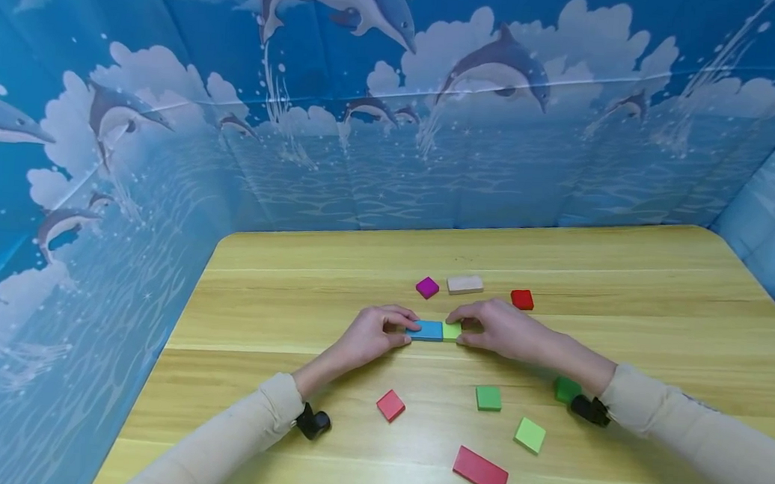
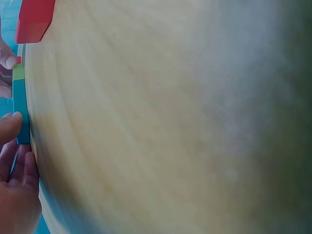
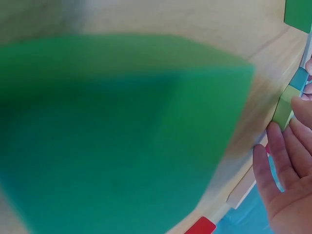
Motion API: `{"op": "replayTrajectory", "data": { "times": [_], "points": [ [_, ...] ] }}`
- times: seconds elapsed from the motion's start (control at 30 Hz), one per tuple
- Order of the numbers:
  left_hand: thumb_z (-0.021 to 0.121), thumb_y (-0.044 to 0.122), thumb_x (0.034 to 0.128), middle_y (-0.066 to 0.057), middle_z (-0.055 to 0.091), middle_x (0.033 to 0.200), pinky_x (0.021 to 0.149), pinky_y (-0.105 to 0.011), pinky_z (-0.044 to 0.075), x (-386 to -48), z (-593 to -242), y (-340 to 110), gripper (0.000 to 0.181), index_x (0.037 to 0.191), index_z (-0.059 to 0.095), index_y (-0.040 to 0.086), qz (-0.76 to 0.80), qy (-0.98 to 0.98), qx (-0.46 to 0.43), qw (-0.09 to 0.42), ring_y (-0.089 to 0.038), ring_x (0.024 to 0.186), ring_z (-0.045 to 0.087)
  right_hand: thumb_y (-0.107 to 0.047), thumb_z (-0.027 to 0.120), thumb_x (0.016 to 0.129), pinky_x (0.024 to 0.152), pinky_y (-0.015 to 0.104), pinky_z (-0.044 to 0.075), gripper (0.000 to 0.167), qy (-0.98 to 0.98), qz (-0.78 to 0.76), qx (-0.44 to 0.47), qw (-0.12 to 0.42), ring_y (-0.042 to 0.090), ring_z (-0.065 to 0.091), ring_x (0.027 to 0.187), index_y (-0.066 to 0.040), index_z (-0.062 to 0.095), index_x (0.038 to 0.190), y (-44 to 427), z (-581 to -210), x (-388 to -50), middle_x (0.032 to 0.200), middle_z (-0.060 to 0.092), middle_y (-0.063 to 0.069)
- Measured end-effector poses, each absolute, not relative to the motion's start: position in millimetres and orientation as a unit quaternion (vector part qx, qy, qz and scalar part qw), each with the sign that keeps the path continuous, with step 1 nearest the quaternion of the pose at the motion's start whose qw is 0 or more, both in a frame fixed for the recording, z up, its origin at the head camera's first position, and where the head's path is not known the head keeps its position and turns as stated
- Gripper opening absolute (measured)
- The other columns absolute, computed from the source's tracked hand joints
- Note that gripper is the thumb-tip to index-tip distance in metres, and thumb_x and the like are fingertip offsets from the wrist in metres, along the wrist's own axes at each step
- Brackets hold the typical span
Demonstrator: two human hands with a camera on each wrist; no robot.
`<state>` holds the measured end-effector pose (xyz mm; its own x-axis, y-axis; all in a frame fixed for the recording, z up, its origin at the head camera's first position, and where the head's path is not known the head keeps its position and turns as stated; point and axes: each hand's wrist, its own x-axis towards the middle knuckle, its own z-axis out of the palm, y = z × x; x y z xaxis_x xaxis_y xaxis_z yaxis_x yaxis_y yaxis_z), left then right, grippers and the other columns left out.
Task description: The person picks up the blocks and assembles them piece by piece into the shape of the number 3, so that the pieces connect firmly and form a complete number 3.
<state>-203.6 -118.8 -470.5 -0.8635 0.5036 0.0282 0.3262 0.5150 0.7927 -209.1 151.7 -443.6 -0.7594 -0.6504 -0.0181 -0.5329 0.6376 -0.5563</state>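
A blue rectangular block (image 1: 430,331) and a light green block (image 1: 452,330) lie end to end in one row on the wooden table, touching. My left hand (image 1: 373,336) pinches the left end of the blue block between thumb and fingers. At the row's other end, my right hand (image 1: 512,331) holds the light green block by its right end. The left wrist view shows the left thumb on the blue block (image 2: 21,105). From the right wrist, the thumb is against the light green block (image 3: 284,109), with fingertips at its end.
Behind the row lie a magenta block (image 1: 428,287), a pale wooden block (image 1: 465,284) and a red block (image 1: 522,299). Nearer are a pinkish-red square (image 1: 390,406), green squares (image 1: 488,398), another light green square (image 1: 530,436) and a long red block (image 1: 481,472).
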Motion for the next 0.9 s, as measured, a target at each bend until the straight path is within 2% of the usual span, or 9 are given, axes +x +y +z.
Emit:
{"op": "replayTrajectory", "data": {
  "times": [0.43,0.57,0.67,0.9],
  "points": [
    [0.073,0.006,0.0890,0.007,0.066,0.119,0.097,-0.030,0.045,-202.7,-470.8,-117.6,0.020,0.107,0.078,0.013,0.433,0.864,0.235,0.102,-0.013,0.119,0.055,-0.021,0.075,0.089,0.071,0.028,0.050,0.032,0.897,-0.279,-0.324,0.114,0.010,0.057,0.084,-0.015,0.069,0.119,152.8,-445.6,-209.1,0.111,0.067,-0.003],
    [0.073,0.006,0.0893,0.007,0.066,0.119,0.097,-0.030,0.045,-201.7,-471.8,-116.6,0.020,0.108,0.078,0.013,0.432,0.865,0.235,0.103,-0.013,0.119,0.055,-0.020,0.074,0.089,0.085,0.037,0.052,0.036,0.897,-0.284,-0.322,0.108,0.017,0.061,0.101,-0.013,0.067,0.124,156.4,-443.9,-204.6,0.119,0.066,-0.001],
    [0.073,0.006,0.0893,0.008,0.066,0.119,0.097,-0.030,0.044,-201.8,-471.8,-116.4,0.020,0.108,0.078,0.013,0.432,0.865,0.234,0.104,-0.012,0.119,0.055,-0.019,0.074,0.090,0.094,0.045,0.049,0.039,0.898,-0.283,-0.326,0.090,0.024,0.059,0.116,-0.011,0.065,0.127,161.9,-441.1,-198.7,0.125,0.064,0.001],
    [0.073,0.007,0.0894,0.010,0.065,0.119,0.101,-0.031,0.042,-202.0,-470.5,-118.0,0.020,0.108,0.078,0.014,0.425,0.869,0.234,0.100,-0.011,0.122,0.053,-0.017,0.075,0.089,0.093,0.043,0.050,0.040,0.906,-0.278,-0.311,0.074,0.022,0.060,0.115,-0.011,0.065,0.127,178.6,-430.6,-180.5,0.125,0.064,0.000]
  ]
}}
